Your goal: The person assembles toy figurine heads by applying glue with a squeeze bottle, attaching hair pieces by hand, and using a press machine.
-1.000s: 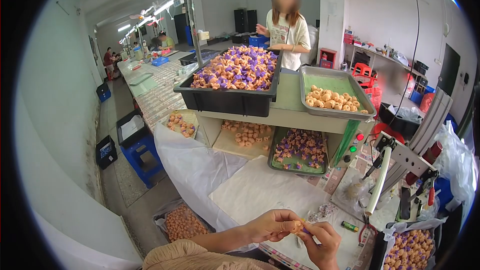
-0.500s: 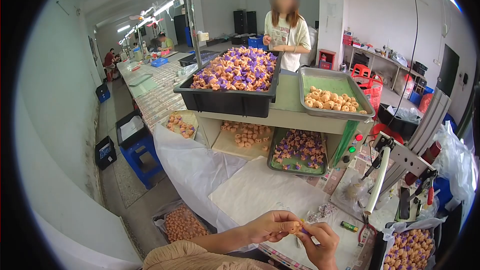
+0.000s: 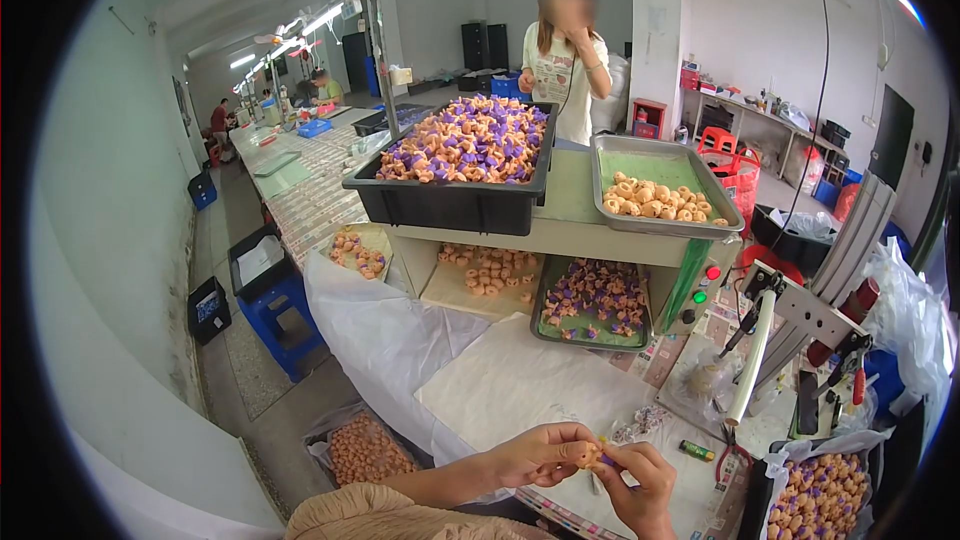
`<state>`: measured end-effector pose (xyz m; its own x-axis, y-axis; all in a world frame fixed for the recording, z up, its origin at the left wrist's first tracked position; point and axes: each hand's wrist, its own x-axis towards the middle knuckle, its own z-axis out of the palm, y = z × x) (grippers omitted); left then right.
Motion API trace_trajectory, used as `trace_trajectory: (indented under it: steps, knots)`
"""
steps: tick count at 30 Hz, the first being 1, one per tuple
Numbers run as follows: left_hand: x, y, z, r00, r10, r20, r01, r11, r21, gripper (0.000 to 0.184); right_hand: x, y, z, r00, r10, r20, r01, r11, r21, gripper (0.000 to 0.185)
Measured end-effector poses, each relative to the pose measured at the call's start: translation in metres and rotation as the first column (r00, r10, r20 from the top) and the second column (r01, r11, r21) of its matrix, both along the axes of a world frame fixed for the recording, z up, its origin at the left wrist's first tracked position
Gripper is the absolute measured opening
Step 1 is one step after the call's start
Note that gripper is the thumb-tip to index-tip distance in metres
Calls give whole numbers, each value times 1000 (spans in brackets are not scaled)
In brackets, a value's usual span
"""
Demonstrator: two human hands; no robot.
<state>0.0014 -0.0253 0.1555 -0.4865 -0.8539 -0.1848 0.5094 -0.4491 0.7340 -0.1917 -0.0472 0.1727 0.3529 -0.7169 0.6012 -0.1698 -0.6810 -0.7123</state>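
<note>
My left hand (image 3: 548, 454) and my right hand (image 3: 642, 485) meet over the front of the workbench. Between their fingertips is a small peach-and-purple toy figure piece (image 3: 599, 458), pinched from both sides and mostly covered by fingers. A heap of small silvery bits (image 3: 640, 425) lies on the white sheet (image 3: 515, 380) just beyond my hands. To the right of that are a green tube-shaped item (image 3: 697, 451) and pliers with red handles (image 3: 737, 462).
A black tub (image 3: 440, 205) of peach-and-purple pieces and a metal tray (image 3: 668, 229) of peach heads stand on the shelf. Below is a tray (image 3: 590, 340) of similar pieces. A lever press (image 3: 790, 310) stands right, above a lined bin (image 3: 815, 500). A person (image 3: 565, 70) stands opposite.
The person opposite has raised one hand to the face. My hands keep nearly the same pose around the figure piece. The view has shifted very slightly.
</note>
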Motion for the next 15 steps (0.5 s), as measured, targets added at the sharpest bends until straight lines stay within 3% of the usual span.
trace_trajectory:
  steps: [15]
  knots:
    - [4, -1, -11, 999, -47, -26, 48, 999, 20, 28, 0, 1, -1, 1000, 15, 8, -16, 999, 44, 26]
